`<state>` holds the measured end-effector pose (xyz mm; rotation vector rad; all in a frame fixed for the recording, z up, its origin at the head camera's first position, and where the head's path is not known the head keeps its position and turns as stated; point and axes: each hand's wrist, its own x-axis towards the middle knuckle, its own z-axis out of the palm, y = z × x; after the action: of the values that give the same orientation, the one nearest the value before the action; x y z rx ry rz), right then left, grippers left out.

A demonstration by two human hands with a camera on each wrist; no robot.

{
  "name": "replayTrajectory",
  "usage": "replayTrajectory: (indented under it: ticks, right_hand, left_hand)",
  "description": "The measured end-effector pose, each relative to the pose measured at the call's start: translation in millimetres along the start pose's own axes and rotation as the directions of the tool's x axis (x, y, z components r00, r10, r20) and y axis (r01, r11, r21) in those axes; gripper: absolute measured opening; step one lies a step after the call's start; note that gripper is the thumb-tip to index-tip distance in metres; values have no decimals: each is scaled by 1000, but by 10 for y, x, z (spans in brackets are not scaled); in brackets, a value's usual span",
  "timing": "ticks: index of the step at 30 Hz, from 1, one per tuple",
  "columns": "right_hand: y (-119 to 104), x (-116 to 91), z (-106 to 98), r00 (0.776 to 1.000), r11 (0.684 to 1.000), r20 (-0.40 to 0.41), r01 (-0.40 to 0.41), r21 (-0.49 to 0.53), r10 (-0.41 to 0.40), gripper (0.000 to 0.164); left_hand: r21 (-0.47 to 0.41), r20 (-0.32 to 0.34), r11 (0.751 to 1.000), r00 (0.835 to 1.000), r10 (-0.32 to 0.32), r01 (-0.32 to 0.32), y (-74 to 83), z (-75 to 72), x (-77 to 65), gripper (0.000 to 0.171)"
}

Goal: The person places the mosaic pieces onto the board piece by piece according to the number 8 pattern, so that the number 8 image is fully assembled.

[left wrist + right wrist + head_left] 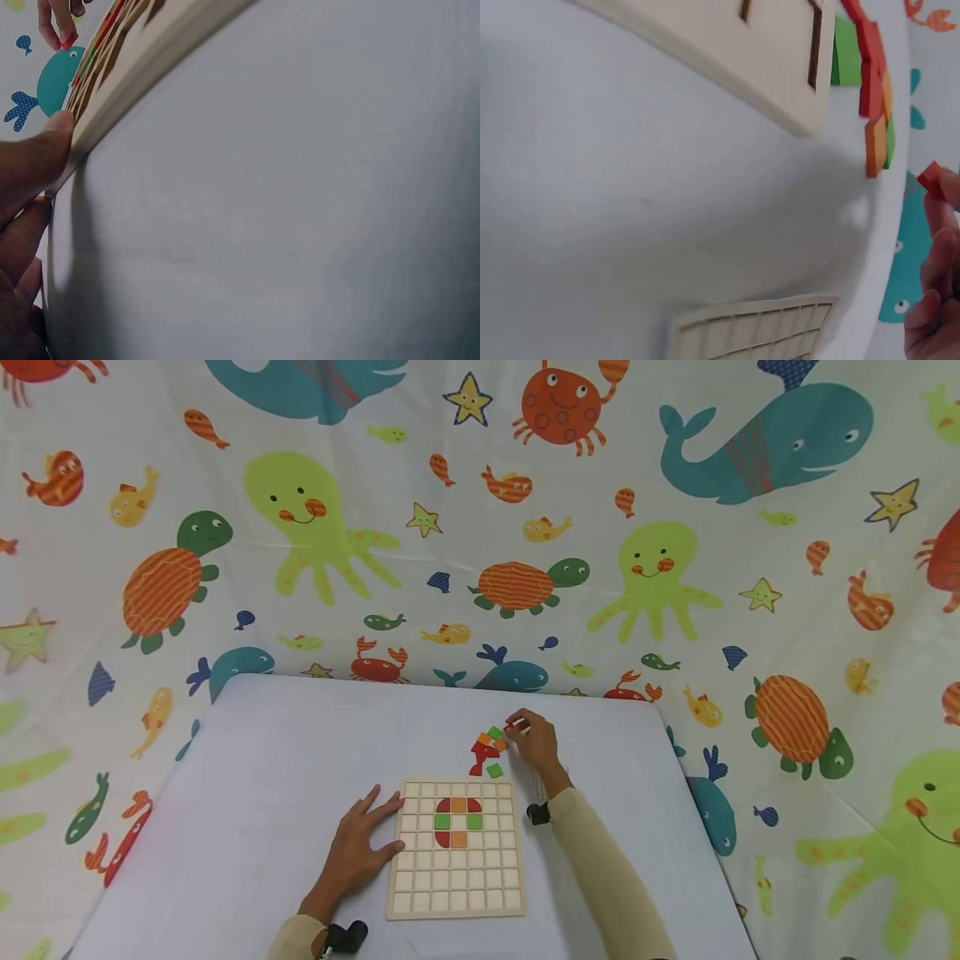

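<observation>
A wooden grid board lies on the white table, with several red, orange and green tiles set in its upper cells around a bare middle cell. Along the board's left edge rests my left hand, fingers spread and thumb against the frame. In the left wrist view the thumb touches the board's rim. My right hand pinches a small red tile between thumb and fingertips, beyond the board's far right corner. Just left of that hand lies a loose cluster of red, orange and green tiles.
A smaller gridded panel lies right of the board, partly covered by the right forearm in the head view. One green tile sits near the board's far edge. Behind the table hangs a sea-animal curtain.
</observation>
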<state>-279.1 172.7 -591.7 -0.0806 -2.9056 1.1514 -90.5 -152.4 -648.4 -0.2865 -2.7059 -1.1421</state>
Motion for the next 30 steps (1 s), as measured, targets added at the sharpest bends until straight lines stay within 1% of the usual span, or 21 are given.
replayTrajectory:
  ticks: [6,11,14,17,20,22,26,30]
  right_hand:
    - [9,-385,-50,999,989,-49,12,147,-5,9]
    - [37,-729,-39,999,978,-53,24,205,-14,9]
    - [50,-925,-9,999,976,-36,35,216,-28,9]
    - [40,-1094,31,999,971,-11,43,234,-41,10]
    - [20,-1236,80,998,965,5,57,255,-61,11]
    - [4,-1318,115,997,964,20,62,259,-70,11]
    - [-16,-1457,204,994,970,68,64,234,-82,11]
    - [-15,-1581,290,991,980,125,28,195,-53,10]
  left_hand:
    - [-9,8,1000,1000,-2,2,11,-1,8,71]
    - [-4,-7,1000,1000,9,-9,7,10,14,71]
    - [1,-1,1000,1000,3,-3,10,6,18,70]
    - [-3,20,1000,1000,-22,22,13,-10,23,70]
    - [-2,45,999,998,-46,46,17,-20,33,69]
    - [2,53,999,997,-50,50,19,-20,39,69]
    - [7,49,999,998,-46,46,23,-16,39,69]
    - [7,54,999,997,-54,53,19,-9,22,69]
